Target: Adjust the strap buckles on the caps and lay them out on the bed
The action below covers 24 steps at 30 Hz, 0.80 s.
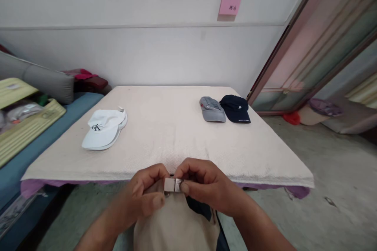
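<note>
Beige cap (176, 223) held between my slightly parted left fingers (158, 202), I pinch its clasp (178, 185) with nearly closed right fingers (184, 187), best keeping the strap (169, 185) flat.

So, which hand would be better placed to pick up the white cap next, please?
Probably the left hand: the white cap lies toward the left, farther from the right hand.

A single camera looks from the person's head, close to the near edge of the table (165, 125). It faces forward and down, across the table toward the wall (147, 55) behind it.
</note>
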Motion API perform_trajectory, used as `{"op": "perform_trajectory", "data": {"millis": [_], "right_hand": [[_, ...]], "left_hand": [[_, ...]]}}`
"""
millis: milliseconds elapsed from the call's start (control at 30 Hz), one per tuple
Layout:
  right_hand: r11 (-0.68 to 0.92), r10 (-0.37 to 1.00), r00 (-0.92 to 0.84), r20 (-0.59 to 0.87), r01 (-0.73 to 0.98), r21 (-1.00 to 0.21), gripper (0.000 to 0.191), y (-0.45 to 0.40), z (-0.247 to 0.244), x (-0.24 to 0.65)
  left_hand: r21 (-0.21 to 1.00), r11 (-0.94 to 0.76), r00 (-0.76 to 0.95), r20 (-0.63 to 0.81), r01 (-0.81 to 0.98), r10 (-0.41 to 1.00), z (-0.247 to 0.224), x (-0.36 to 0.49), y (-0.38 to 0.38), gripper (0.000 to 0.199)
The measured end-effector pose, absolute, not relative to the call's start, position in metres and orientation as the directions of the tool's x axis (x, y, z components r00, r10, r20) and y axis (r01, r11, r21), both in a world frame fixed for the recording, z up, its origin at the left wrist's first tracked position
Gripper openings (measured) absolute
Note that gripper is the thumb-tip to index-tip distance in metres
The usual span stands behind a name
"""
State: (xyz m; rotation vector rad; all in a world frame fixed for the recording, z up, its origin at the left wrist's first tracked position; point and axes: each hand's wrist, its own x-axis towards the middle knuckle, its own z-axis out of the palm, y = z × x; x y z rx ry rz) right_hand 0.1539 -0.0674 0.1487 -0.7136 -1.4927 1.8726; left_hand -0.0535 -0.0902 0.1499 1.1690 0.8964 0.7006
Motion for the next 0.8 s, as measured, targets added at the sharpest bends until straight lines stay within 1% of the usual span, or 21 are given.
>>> {"op": "perform_trajectory", "data": {"millis": [100, 167, 267, 367, 467, 533, 800], "right_hand": [[-0.072, 0.754, -0.657, -0.016, -0.057, -0.996, 0.016, -0.07, 0.155, 0.153], [0.021, 0.781, -0.624, 0.005, 0.019, -1.0, 0.017, -0.074, 0.159, 0.153], [0.166, 0.84, -0.541, 0.045, 0.177, -0.97, 0.014, -0.08, 0.164, 0.151], [0.245, 0.865, -0.495, 0.077, 0.286, -0.926, 0.009, -0.084, 0.167, 0.149], [0.265, 0.871, -0.486, 0.078, 0.329, -0.906, 0.009, -0.083, 0.169, 0.15], [0.258, 0.872, -0.484, 0.071, 0.332, -0.907, 0.01, -0.082, 0.168, 0.151], [0.223, 0.858, -0.51, 0.059, 0.267, -0.937, 0.016, -0.08, 0.164, 0.154]], "left_hand": [[0.971, 0.236, 0.412, -0.234, 0.047, 0.881, 0.156, -0.046, -0.093, 0.032], [0.971, 0.232, 0.38, -0.238, 0.063, 0.894, 0.158, -0.041, -0.093, 0.032], [0.966, 0.249, 0.386, -0.257, 0.072, 0.886, 0.16, -0.039, -0.093, 0.031], [0.967, 0.235, 0.384, -0.254, 0.096, 0.888, 0.161, -0.041, -0.093, 0.03], [0.972, 0.223, 0.384, -0.235, 0.078, 0.893, 0.159, -0.045, -0.094, 0.03], [0.968, 0.248, 0.397, -0.237, 0.024, 0.887, 0.156, -0.045, -0.095, 0.03], [0.936, 0.308, 0.415, -0.215, -0.17, 0.884, 0.141, -0.042, -0.095, 0.033]]}}
